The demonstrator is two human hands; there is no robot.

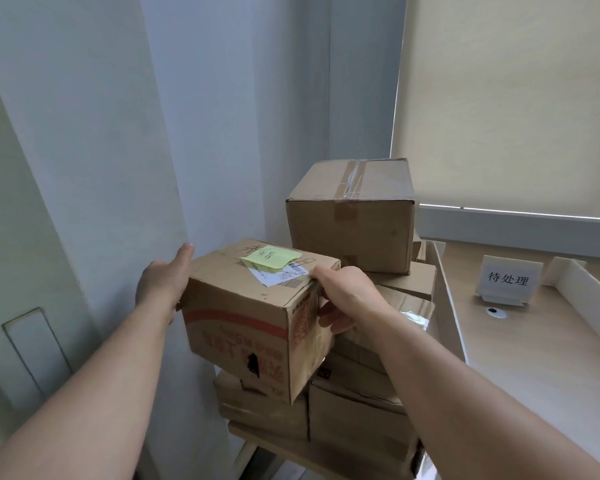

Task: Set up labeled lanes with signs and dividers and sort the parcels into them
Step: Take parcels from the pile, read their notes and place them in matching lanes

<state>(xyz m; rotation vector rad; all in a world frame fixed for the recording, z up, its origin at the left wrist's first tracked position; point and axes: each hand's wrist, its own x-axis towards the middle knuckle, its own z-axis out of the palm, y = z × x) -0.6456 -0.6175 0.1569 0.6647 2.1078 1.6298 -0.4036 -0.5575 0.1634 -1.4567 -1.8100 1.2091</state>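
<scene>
Two hands are holding one box [253, 327] between them, above a stack of parcels [357, 400]. The left hand [161, 284] is pressing flat against the box's left face, fingers straight and together, thumb pointing up past the top edge. The right hand [343, 296] is gripping the opposite upper corner: thumb lying on the top edge, fingers curling down over the right face.

Between the hands, on the box's lid, a yellow note [272, 258] with handwriting is sticking, overlapping a white label [279, 277] that is reaching toward the right thumb. Red print is running across the face nearest the person, upside down, with a torn hole below it.

Just beyond the right hand a taped box [354, 216] is sitting on top of the stack, close to the held box; whether they are touching is unclear. Farther right of that hand, a divider [447, 296] is standing along the table [534, 358] edge, then a white sign [508, 279] reading 待处理, and a second divider [589, 289] past it
</scene>
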